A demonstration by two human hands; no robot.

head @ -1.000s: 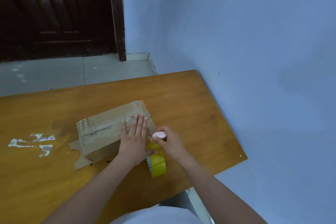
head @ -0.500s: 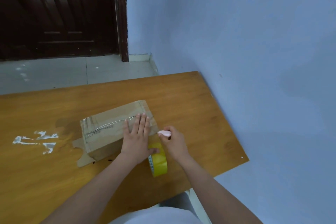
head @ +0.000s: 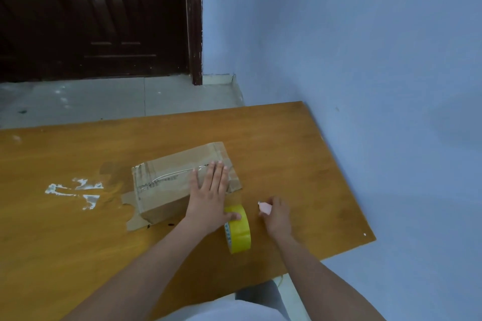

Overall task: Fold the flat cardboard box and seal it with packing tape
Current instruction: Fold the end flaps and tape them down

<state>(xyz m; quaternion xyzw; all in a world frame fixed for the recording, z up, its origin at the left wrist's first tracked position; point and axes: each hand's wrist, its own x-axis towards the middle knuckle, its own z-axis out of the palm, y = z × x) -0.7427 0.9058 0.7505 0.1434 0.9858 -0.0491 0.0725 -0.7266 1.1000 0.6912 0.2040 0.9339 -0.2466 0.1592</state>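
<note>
On the table (head: 300, 138), the box (head: 167, 185) lies lengthwise left-to-right (slightly angled); left hand (head: 208, 195) presses it flat-fingered, right hand (head: 276, 214) grips a pink cutter (head: 264, 207).

Left hand (head: 208, 194) flat on taped cardboard box (head: 167, 185), thumb touching upright yellow packing tape roll (head: 238, 228), right hand (head: 276, 215) gripping small pink object (head: 264, 207), wooden table (head: 300, 154), dark door (head: 91, 15).

One head-worn wide-angle view looks forward and down from close above the desk (head: 287, 138), toward the wall corner and the door (head: 91, 15) beyond.
</note>
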